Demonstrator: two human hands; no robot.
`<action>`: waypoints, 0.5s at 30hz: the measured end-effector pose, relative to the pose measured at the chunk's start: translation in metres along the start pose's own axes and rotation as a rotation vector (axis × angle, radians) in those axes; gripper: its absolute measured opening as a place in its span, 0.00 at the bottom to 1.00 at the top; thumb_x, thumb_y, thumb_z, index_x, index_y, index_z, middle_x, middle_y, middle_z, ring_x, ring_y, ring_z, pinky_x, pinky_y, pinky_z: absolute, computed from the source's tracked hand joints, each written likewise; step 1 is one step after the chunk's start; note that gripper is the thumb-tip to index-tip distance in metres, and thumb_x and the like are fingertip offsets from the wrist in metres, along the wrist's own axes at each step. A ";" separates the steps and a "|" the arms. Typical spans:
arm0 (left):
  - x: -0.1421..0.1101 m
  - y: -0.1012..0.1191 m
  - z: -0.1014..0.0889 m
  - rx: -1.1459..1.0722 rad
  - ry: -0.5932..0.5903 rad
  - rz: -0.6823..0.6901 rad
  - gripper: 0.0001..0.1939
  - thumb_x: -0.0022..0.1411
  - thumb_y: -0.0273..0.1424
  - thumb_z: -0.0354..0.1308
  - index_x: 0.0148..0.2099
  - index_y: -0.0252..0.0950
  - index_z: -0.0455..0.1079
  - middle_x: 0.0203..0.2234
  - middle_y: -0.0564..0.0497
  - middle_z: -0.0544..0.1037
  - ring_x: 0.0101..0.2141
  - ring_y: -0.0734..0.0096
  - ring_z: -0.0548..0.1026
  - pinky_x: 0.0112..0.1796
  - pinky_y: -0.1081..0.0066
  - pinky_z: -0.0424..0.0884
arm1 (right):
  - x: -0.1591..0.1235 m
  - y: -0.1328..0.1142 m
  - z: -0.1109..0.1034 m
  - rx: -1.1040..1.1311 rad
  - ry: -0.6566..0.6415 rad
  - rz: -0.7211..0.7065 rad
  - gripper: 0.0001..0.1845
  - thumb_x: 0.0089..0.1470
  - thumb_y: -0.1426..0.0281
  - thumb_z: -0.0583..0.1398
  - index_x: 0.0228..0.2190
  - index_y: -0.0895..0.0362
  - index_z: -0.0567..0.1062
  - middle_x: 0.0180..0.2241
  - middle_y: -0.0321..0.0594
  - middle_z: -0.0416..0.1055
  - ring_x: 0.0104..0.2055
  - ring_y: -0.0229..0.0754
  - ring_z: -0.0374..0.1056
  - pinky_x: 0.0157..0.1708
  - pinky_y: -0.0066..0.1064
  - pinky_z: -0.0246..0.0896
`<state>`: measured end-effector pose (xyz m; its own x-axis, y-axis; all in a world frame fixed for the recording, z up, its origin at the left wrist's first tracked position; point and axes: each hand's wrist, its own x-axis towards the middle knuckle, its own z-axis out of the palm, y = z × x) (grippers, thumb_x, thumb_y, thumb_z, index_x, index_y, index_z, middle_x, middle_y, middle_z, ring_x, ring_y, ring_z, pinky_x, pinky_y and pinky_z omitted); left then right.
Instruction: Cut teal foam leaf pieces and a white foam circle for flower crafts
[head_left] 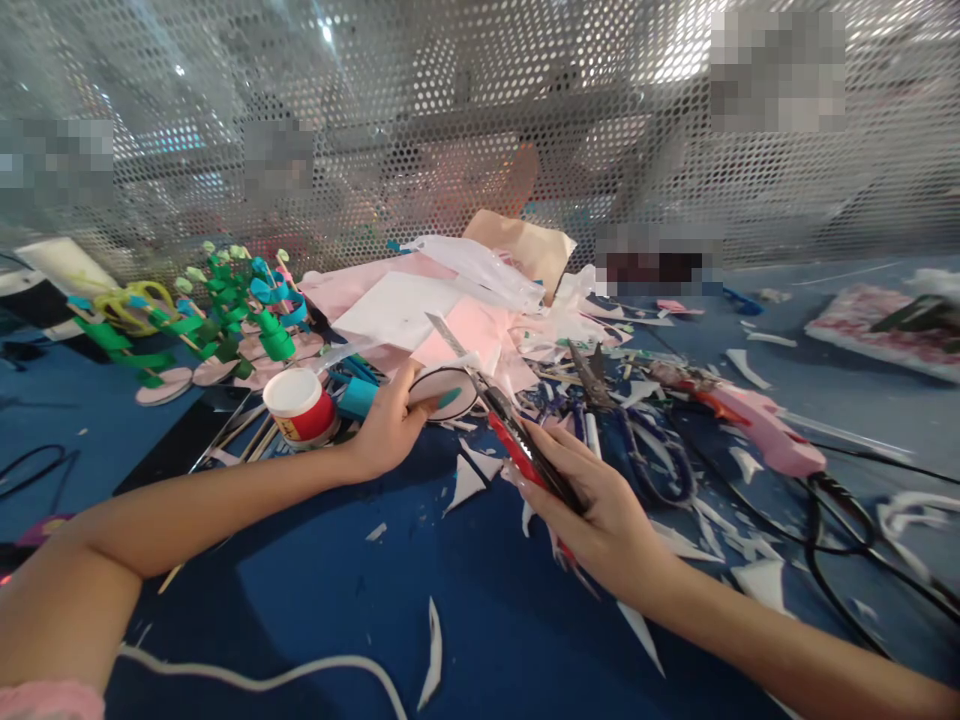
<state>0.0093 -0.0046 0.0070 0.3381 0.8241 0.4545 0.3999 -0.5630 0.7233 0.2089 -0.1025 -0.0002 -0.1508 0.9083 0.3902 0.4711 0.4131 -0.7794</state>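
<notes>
My left hand [390, 430] grips a small white disc [457, 398] with a dark line round its edge, thumb on its face and fingers behind. In my right hand [592, 500] is a red and black utility knife [523, 445], its blade out and pointing up and away to the left. The knife's front end is at the disc's right edge; whether the blade touches it I cannot tell. White offcuts [466, 482] lie on the blue table [300, 580] just below. A red and white tub [300, 405] stands left of my left hand.
Blue-handled scissors [652, 450] and a pink glue gun [757, 415] with black cable lie at right. Green and blue paper-spiral plants [217, 310] on round bases stand at left. Pink and white sheets [405, 310] pile up before a perforated metal screen [450, 130]. A white cord [262, 682] crosses the front.
</notes>
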 end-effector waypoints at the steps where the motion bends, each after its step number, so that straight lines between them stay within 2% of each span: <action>1: 0.001 -0.002 0.001 -0.024 0.019 -0.009 0.07 0.55 0.27 0.53 0.38 0.35 0.60 0.28 0.53 0.70 0.29 0.73 0.68 0.31 0.73 0.65 | 0.000 0.000 0.000 -0.016 0.000 -0.001 0.25 0.56 0.66 0.53 0.55 0.60 0.66 0.38 0.47 0.68 0.40 0.41 0.67 0.39 0.29 0.67; 6: 0.003 -0.009 0.003 -0.113 0.122 -0.064 0.13 0.52 0.24 0.54 0.42 0.35 0.62 0.33 0.51 0.73 0.36 0.69 0.72 0.37 0.70 0.68 | 0.001 -0.003 0.000 -0.030 0.005 0.032 0.25 0.57 0.66 0.52 0.55 0.60 0.64 0.37 0.47 0.67 0.36 0.40 0.66 0.33 0.28 0.68; 11: 0.007 -0.013 0.004 -0.167 0.201 -0.076 0.12 0.54 0.25 0.54 0.42 0.35 0.62 0.37 0.49 0.74 0.40 0.67 0.72 0.41 0.68 0.69 | 0.002 -0.008 0.000 0.003 -0.010 0.105 0.26 0.57 0.65 0.52 0.55 0.61 0.64 0.34 0.45 0.64 0.33 0.39 0.65 0.30 0.30 0.68; 15: 0.007 -0.010 0.003 -0.130 0.180 -0.058 0.10 0.54 0.24 0.53 0.40 0.35 0.62 0.35 0.50 0.74 0.38 0.68 0.72 0.40 0.69 0.70 | 0.000 -0.007 0.000 -0.017 -0.011 0.105 0.26 0.56 0.65 0.53 0.55 0.61 0.65 0.35 0.46 0.64 0.35 0.41 0.65 0.32 0.32 0.68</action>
<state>0.0101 0.0072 0.0016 0.1558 0.8592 0.4874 0.2970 -0.5113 0.8064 0.2056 -0.1053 0.0057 -0.1091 0.9473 0.3012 0.4993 0.3143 -0.8074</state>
